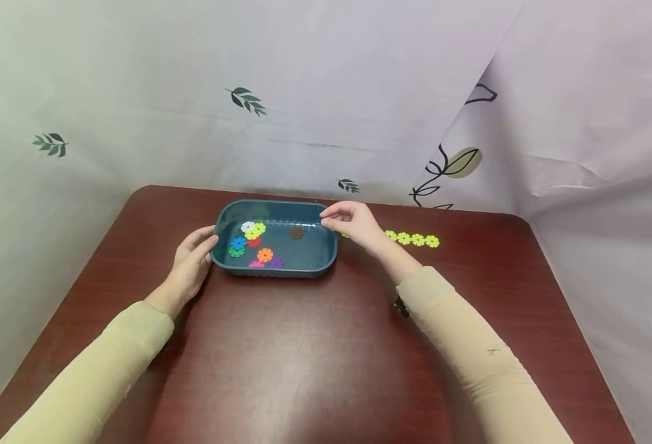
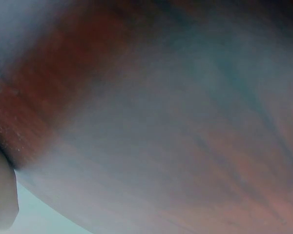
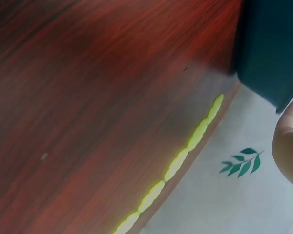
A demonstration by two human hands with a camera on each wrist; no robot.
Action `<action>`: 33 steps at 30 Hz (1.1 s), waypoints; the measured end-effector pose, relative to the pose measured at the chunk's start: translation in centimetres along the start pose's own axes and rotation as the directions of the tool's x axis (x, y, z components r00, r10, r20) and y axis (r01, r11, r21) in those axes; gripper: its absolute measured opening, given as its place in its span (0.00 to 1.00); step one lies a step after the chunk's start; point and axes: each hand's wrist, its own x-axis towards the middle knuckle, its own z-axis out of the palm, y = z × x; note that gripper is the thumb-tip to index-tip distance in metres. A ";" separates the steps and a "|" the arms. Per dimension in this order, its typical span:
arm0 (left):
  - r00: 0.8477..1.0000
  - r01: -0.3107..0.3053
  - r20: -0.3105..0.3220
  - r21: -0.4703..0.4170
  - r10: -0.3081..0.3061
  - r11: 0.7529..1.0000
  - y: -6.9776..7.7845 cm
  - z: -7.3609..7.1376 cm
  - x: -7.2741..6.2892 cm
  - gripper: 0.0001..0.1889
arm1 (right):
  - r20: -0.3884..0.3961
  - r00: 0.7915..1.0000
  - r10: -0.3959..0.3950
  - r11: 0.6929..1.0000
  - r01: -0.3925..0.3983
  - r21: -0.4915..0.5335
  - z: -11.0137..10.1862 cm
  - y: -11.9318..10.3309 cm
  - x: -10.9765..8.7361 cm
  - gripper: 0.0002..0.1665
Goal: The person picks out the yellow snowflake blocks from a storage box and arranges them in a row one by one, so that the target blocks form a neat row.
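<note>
A dark blue-green tray [image 1: 272, 271] stands on the table, with several flower-edged plastic discs in it, among them an orange disc [image 1: 264, 254], a blue disc [image 1: 239, 243] and a brown disc [image 1: 297, 233]. My left hand [image 1: 191, 262] grips the tray's left rim, thumb on the near side. At the back right corner, my right hand [image 1: 356, 227] reaches over the rim with its thumb and finger tips close together. Whether anything sits between those tips cannot be made out. A row of yellow-green discs [image 1: 417, 240] lies right of the tray, partly behind the right hand.
The brown wooden table [image 1: 314, 345] meets a pale cloth with leaf prints [image 1: 303, 123] at its back. In the right wrist view the disc row [image 3: 173, 165] runs close along the table edge. A blurred left wrist view shows little.
</note>
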 end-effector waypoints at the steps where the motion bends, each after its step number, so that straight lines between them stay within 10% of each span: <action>1: 1.000 0.000 0.000 0.001 0.000 1.000 0.0 0.0 0.0 0.09 | 0.005 1.000 -0.002 1.000 0.002 0.002 0.2 -0.1 0.1 0.15; 33: 1.000 0.005 -0.008 0.017 -0.005 1.000 0.0 0.0 0.0 0.10 | 0.105 0.994 -0.028 0.994 0.038 -0.099 8.2 -1.9 4.7 0.11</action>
